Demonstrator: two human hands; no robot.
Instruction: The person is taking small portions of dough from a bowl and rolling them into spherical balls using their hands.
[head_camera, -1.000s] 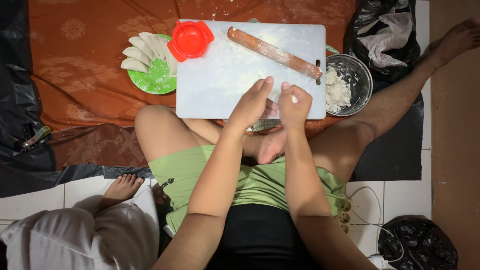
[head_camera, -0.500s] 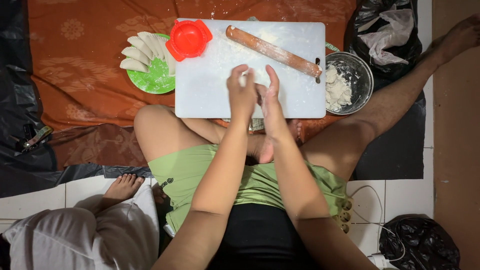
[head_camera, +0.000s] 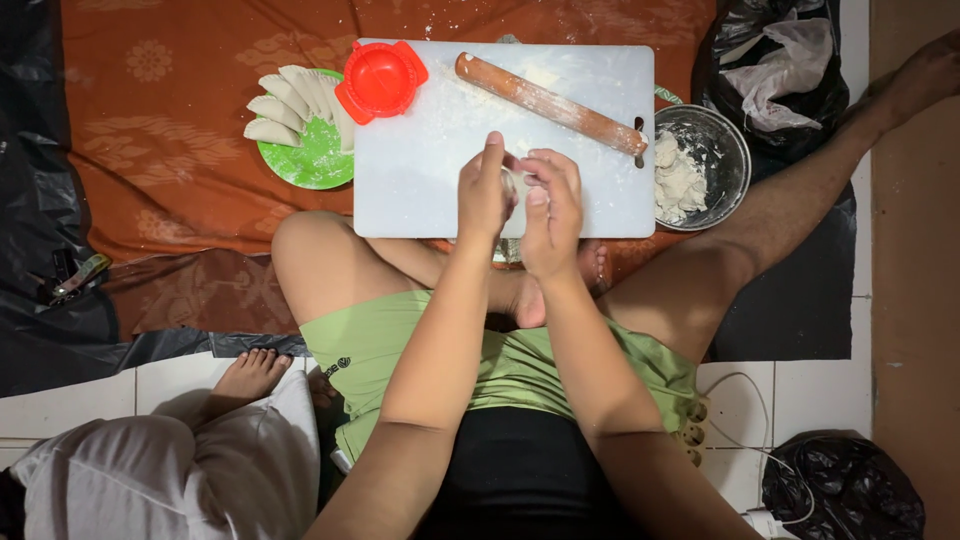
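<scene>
Orange patterned cloth (head_camera: 180, 150) covers the floor, with black plastic sheeting at its edges, and a white cutting board (head_camera: 420, 170) dusted with flour lies on it in front of the seated person. Compared with a second ago, both hands have moved up from the board's near edge to over its middle and closed in on each other: the left hand (head_camera: 484, 195) and right hand (head_camera: 550, 212) now press together around a small piece of dough (head_camera: 514, 186), of which only a pale sliver shows between the fingers. Its shape cannot be made out. A wooden rolling pin (head_camera: 552, 104) lies diagonally on the board, a red dumpling press (head_camera: 380, 80) sits at its left corner, folded dumplings rest on a green plate (head_camera: 310, 160), and a metal bowl (head_camera: 725, 150) holds more dough.
</scene>
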